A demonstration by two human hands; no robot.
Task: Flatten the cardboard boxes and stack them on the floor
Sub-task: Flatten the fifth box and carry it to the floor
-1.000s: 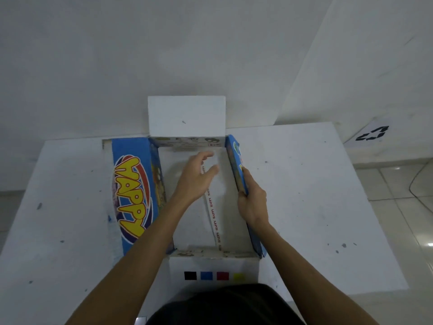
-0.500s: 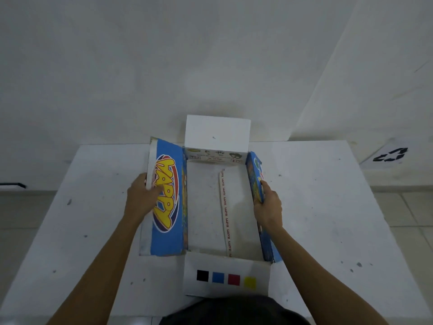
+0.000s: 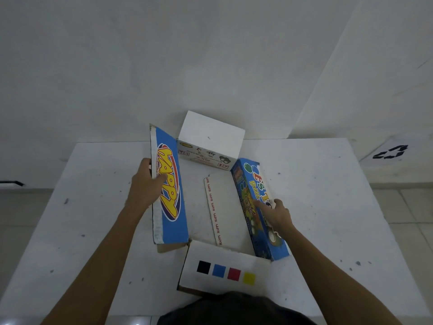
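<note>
Our left hand (image 3: 146, 187) grips the cardboard box's (image 3: 225, 212) nine o'clock flap (image 3: 169, 191); our right hand (image 3: 277, 213) presses the three o'clock wall (image 3: 253, 202) with straight fingers. Light, stiff board probably folds best held at edges.

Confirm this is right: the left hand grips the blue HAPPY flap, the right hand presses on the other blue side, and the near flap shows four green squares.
Not quite. The head view shows the near flap bearing black, blue, red and yellow squares, not four green. The left hand does grip the HAPPY flap; the right hand presses the other blue side.
</note>
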